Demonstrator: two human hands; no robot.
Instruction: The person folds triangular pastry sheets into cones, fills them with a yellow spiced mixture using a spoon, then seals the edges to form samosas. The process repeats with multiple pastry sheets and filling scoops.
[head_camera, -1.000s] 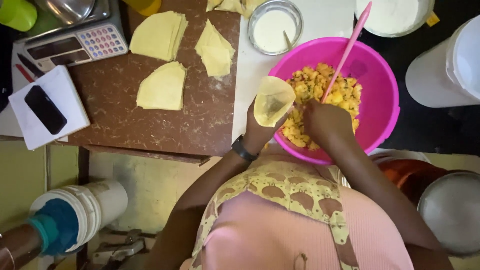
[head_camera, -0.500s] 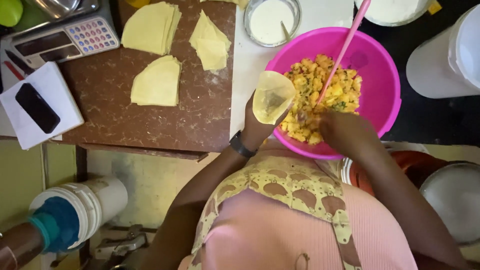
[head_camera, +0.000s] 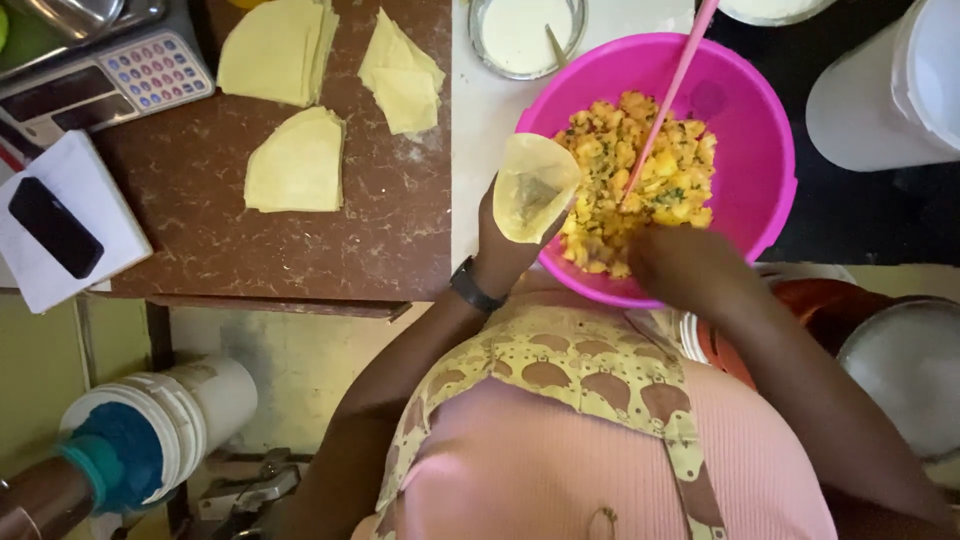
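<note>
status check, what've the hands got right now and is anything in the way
Left hand holds pastry cone, open end up. Right hand at near rim of pink bowl, over yellow filling. Pink spoon stands in the filling; nothing between cone and bowl.

Plastic, dough and polished stone

The round pink plastic bowl (head_camera: 745, 130) looks smooth and glossy; the pale folded dough cone (head_camera: 535, 187) is matt and thin — the yellow crumbly filling (head_camera: 640, 175) rough and moist. The reddish-brown speckled stone-look slab (head_camera: 330, 240) is smooth, the small round glass bowl (head_camera: 527, 37) shiny.
</note>
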